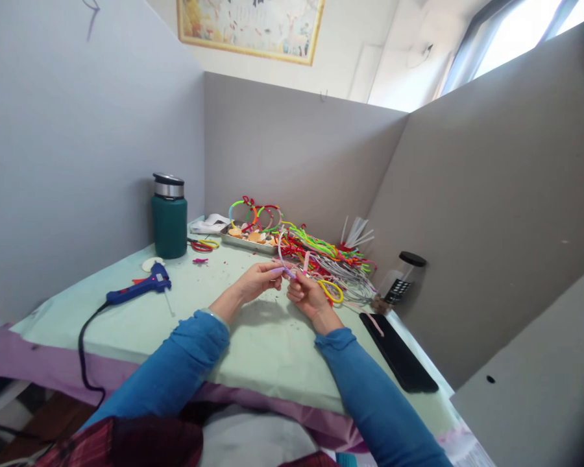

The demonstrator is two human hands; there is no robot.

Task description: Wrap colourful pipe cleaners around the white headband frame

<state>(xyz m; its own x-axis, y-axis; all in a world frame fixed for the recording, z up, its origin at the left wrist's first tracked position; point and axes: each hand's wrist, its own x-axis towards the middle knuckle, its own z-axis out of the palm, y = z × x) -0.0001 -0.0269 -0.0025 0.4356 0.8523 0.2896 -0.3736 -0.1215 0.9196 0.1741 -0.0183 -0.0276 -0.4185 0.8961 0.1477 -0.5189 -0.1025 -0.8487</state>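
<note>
Above the middle of the table, my left hand [256,283] and my right hand [309,299] meet, fingertips nearly touching. Both are closed in a pinch on a thin lilac pipe cleaner [289,274]. A pale curved end of it rises above the fingers. Its exact shape between the fingertips is partly hidden. Just beyond my right hand lies a yellow looped pipe cleaner [331,292], close to a large heap of coloured pipe cleaners [316,250].
On the left are a blue glue gun [139,287] with a cord, a green bottle [169,224] and scissors [204,245]. A metal tray [248,244] with colourful hoops sits behind. To the right stand a clear jar [399,282] and a black flat panel [399,353]. Grey partitions [296,143] enclose the table.
</note>
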